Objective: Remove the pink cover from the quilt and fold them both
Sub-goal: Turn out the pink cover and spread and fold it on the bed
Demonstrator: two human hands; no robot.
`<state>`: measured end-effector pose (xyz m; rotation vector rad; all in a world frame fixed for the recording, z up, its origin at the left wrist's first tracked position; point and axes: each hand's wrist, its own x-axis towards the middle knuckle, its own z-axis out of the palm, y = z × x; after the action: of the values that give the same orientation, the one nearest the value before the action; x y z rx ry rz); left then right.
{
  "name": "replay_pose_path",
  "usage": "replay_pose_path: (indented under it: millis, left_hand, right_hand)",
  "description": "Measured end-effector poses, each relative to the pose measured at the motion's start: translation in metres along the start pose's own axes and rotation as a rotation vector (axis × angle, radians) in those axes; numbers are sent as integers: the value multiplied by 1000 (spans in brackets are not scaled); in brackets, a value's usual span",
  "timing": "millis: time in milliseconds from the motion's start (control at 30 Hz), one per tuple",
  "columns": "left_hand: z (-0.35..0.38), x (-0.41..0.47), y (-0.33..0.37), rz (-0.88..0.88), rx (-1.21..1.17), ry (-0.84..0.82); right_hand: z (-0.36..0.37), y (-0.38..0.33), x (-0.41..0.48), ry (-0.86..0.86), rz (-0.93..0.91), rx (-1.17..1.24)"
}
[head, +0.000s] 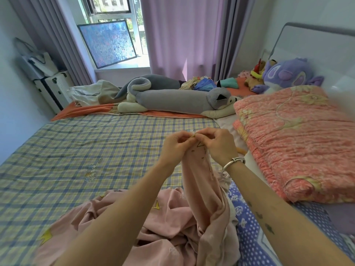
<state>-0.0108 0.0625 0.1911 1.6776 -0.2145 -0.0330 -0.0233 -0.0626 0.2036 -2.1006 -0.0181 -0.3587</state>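
Pink cotton is between my two grips. The left grip [177, 145] and the right grip [219, 144] are both clenched on one corner of the pink cover [199, 189]. Thumbs and fingertips pinch its top edge, and the two grips almost touch each other there.

From this pinched corner the cover hangs down as a narrow strip. Under my forearms it lies in a crumpled heap on the bed, with yellow crown prints and pale letters on it. A silver bracelet [234, 161] sits on the wrist just behind the right grip.

To the right of the right grip, near but apart, lies the folded quilt [297, 143]. It is salmon with pale yellow flowers, in a thick stack. Below the right grip, beside the hanging strip, I see a blue-violet dotted cloth [249, 223] that touches the heap of the cover.

To the left of the left grip and beyond both grips spreads the checked bedspread [76, 150], blue and yellow, flat on the bed. Well beyond the grips a long grey plush toy [172, 101] lies across the bed. Farther to the right, a purple plush toy [284, 73] sits before the white headboard [317, 45]. Lilac curtains [182, 35] hang behind, and a framed picture [107, 43] leans in the window.
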Motion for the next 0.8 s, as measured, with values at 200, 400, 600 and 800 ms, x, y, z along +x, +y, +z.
replay_pose_path:
  millis: [200, 400, 600, 800]
  left_hand:
    - [12, -11, -11, -205, 58, -212]
    - [3, -19, -34, -271, 220, -220]
    - [-41, 16, 48, 234, 269, 266]
    - [-74, 0, 81, 136, 638, -43]
  right_hand:
    - [-7, -4, 4, 135, 63, -19]
    - [-52, -28, 16, 406, 57, 339]
    - [-45, 6, 0, 385, 317, 355]
    - [-8, -9, -26, 279, 386, 374]
